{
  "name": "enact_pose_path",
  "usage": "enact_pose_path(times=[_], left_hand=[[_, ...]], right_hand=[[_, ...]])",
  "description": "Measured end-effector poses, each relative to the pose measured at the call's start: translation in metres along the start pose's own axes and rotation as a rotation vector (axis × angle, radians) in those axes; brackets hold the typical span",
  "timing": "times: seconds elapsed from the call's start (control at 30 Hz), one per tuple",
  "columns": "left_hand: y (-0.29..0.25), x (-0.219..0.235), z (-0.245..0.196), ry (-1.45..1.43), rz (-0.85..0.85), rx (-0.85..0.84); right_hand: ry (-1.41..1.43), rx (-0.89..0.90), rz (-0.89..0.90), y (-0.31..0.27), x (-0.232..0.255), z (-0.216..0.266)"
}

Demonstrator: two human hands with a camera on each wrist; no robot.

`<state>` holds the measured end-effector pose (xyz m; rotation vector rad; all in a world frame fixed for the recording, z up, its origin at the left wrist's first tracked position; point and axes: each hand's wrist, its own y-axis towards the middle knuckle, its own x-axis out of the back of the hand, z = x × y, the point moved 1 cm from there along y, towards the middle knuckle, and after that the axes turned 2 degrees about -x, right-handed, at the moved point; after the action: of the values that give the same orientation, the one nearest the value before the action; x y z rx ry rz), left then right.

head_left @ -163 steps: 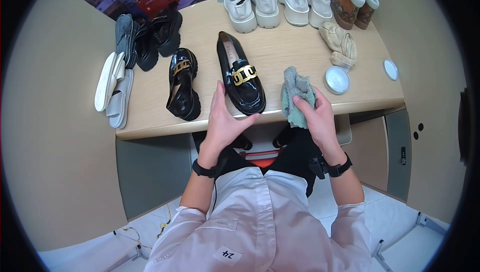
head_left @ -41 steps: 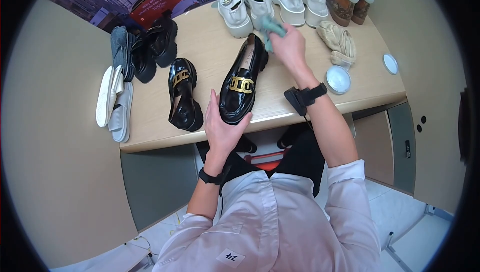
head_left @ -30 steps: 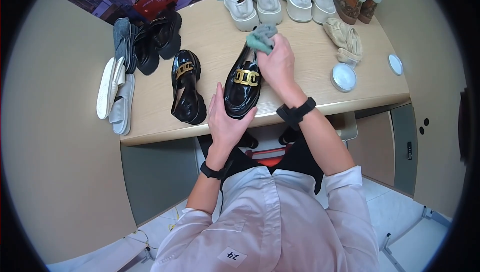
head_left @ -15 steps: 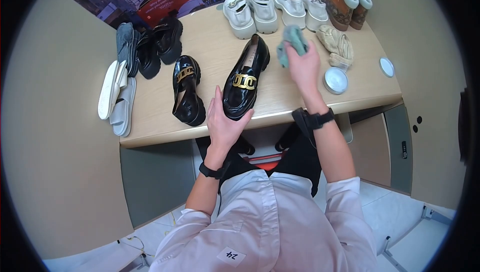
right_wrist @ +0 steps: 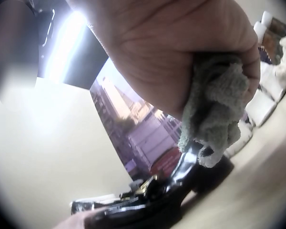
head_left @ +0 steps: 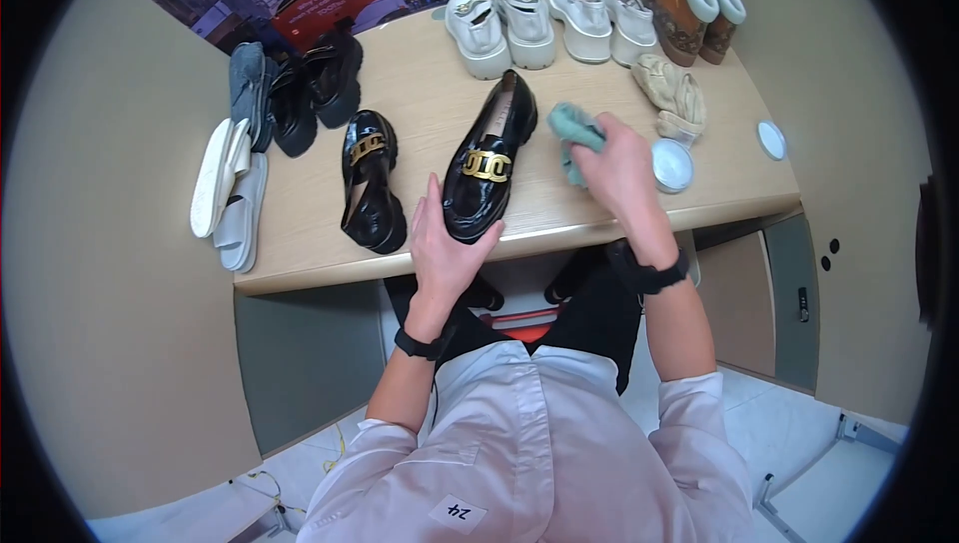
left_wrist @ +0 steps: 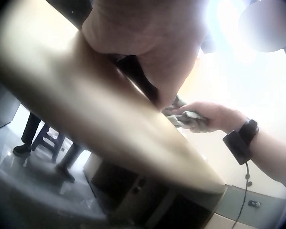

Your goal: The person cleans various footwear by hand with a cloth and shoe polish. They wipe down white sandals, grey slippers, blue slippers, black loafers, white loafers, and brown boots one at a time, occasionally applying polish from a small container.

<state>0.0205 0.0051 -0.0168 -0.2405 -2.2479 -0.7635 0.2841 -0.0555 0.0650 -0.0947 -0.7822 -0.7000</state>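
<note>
My left hand [head_left: 445, 251] holds the toe of a black patent loafer [head_left: 483, 155] with a gold chain buckle, thumb on one side and fingers on the other. The loafer stands upright on the table, toe towards me. My right hand [head_left: 621, 168] grips a bunched green-grey cloth [head_left: 576, 131] to the right of the loafer, apart from it in the head view. In the right wrist view the cloth [right_wrist: 214, 112] bulges out of the curled fingers and overlaps the loafer's heel end. A matching loafer [head_left: 370, 183] stands to the left.
White shoes [head_left: 526, 25] and brown boots [head_left: 682, 21] line the back. Dark shoes [head_left: 330, 78] and pale slippers [head_left: 240, 208] stand at the left. A beige cloth [head_left: 671, 93], a round tin [head_left: 671, 165] and its lid [head_left: 771, 140] lie at the right. The table's front edge [head_left: 539, 243] is close to me.
My left hand has come to hold the loafer's toe, and the shoe has turned slightly. The right hand wiped near its heel with the cloth, then drew back right and towards me.
</note>
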Motion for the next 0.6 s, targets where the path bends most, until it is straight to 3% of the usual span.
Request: enact_pose_path(times=[0.27,0.37,0.5,0.6], left_hand=[[0.001,0.003,-0.006,-0.035,0.021,0.048],[0.0,0.001,-0.004,-0.047,0.014,0.037],[0.0,0.0,-0.004,-0.026,0.012,0.029],[0.0,-0.001,-0.002,-0.007,0.005,0.02]], right_hand=[[0.428,-0.15,-0.065,-0.032,0.076,-0.042],[0.433,-0.246,0.125,-0.057,0.085,-0.052],[0.302,-0.227,0.424,-0.064,0.088,-0.05],[0.302,-0.171,0.389,-0.054,0.094,-0.044]])
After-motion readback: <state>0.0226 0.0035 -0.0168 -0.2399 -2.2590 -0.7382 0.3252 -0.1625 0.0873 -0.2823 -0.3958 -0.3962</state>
